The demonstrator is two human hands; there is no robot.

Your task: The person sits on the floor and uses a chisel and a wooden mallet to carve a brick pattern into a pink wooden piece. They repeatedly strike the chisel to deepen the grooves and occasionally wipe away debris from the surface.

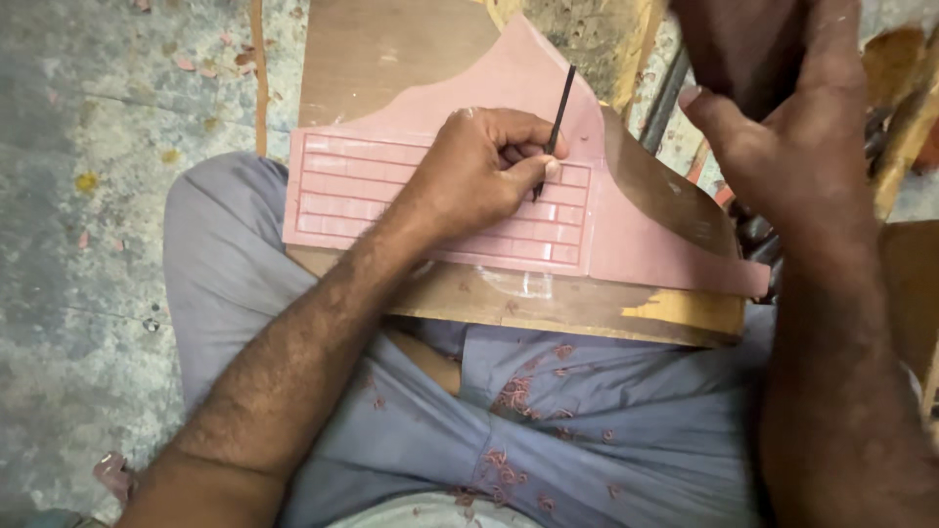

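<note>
On the seated person's lap, a brown wooden board point(548, 308) lies flat across the grey trousers point(587, 430), and on it rests a pink slab point(391, 196) cut with a curved, peaked upper outline and carved with a rectangular panel of shallow brick-like rows; the slab covers most of the board, leaving a bare brown strip along the near edge and a patch at the upper left. The left hand point(479, 171) sits on the carved panel, its fingers closed narrowly around a thin dark chisel point(556, 122); the tool stands tilted, its upper end leaning away from the person and its lower tip touching the panel near the right end of the rows, just beside the thumb. The right hand point(782, 137) is raised above the right end of the slab, apart from it, thumb pointing toward the chisel; it is blurred and partly cut by the upper edge, with a dark shape above the fingers, so whether it grips anything cannot be told. Pink shavings point(514, 396) lie scattered on the trousers below the board, thickest near the middle fold; a few pink chips also dot the grey concrete floor point(88, 244) at the left. Beyond the board, at upper right, rough timber pieces point(900, 108) lie near the raised hand; their exact form is unclear.
</note>
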